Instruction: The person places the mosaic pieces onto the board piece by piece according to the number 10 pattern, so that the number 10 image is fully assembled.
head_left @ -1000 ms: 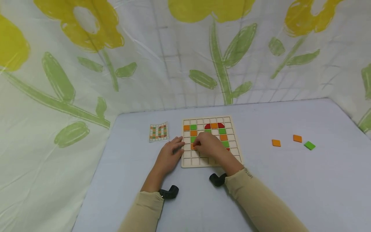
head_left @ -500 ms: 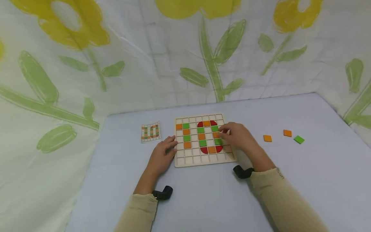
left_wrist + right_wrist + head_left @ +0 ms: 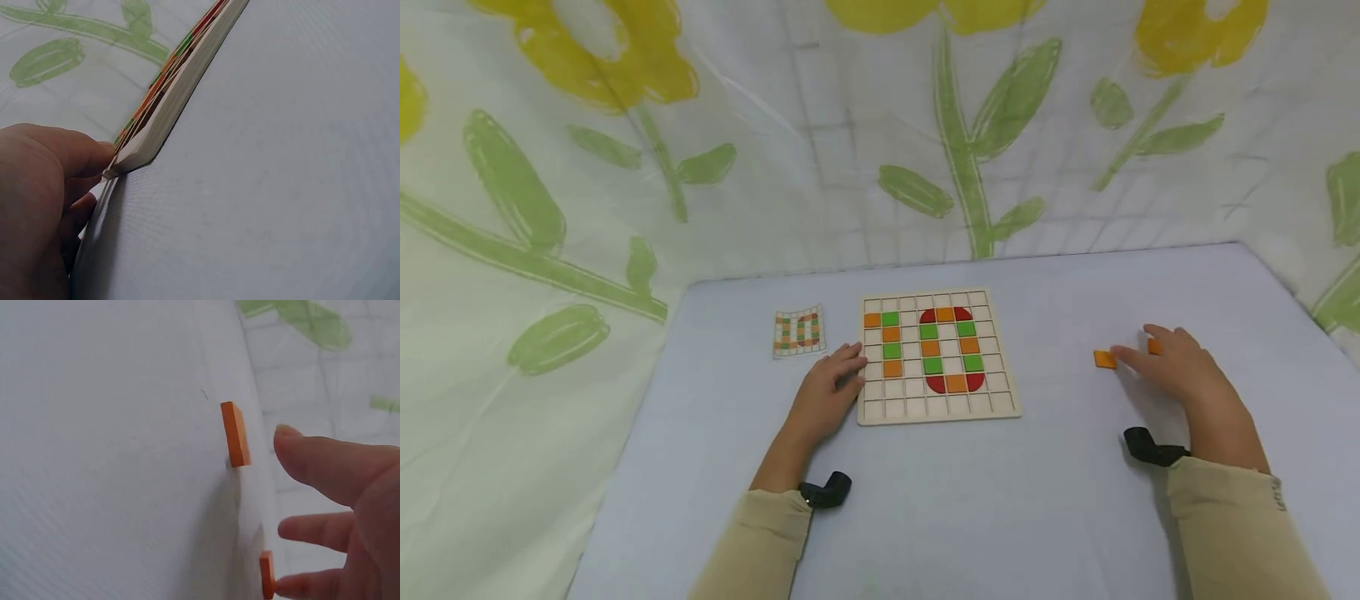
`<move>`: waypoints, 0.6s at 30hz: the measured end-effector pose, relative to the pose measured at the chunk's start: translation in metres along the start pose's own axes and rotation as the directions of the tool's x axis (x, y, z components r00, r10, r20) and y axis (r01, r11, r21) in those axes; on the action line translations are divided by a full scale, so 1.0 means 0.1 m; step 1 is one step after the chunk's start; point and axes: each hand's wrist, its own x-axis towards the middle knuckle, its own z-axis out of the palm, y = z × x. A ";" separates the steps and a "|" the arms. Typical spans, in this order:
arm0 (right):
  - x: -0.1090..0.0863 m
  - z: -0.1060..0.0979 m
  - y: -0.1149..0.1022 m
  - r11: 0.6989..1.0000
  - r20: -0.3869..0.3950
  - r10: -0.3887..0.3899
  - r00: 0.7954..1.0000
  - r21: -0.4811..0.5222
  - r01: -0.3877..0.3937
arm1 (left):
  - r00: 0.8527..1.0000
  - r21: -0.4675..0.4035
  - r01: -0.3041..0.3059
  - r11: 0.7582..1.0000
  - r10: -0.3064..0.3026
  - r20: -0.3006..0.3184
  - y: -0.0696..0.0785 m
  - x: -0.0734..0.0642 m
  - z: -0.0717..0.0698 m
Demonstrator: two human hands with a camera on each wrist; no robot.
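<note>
A square wooden grid board [image 3: 916, 408] lies on the table, with green, orange and red tiles forming a "10" pattern in its cells. My left hand [image 3: 827, 392] rests against the board's left side; in the left wrist view its thumb [image 3: 87, 153] touches the board's corner. Far to the right, my right hand [image 3: 1183, 371] hovers over loose tiles with fingers spread. An orange tile [image 3: 235, 434] lies near its thumb, apart from it in the right wrist view. A fingertip is at a second orange tile [image 3: 267, 575]; contact is unclear. The loose green tile is hidden.
A small pattern card [image 3: 799, 332] with the same "10" design lies left of the board. Behind the pale table [image 3: 970, 500] hangs a white curtain [image 3: 775, 200] with yellow flowers and green leaves. Each wrist wears a black camera [image 3: 827, 490].
My right hand has moved from the board's left column across its right side to the loose tiles at the right. The left hand has stayed at the board's edge.
</note>
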 end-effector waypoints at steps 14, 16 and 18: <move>0.00 0.29 -0.52 0.933 -0.056 -0.356 0.933 0.040 0.358 | 1.000 -0.001 -0.013 1.000 0.013 -0.006 0.00 0.01 0.02; 0.00 0.31 -0.56 0.926 -0.067 -0.368 0.928 0.064 0.372 | 1.000 0.008 -0.010 1.000 0.010 -0.005 0.00 0.01 0.02; 0.02 0.33 -0.59 0.920 -0.072 -0.380 0.922 0.075 0.385 | 1.000 0.015 -0.005 1.000 0.006 -0.005 0.01 0.01 0.01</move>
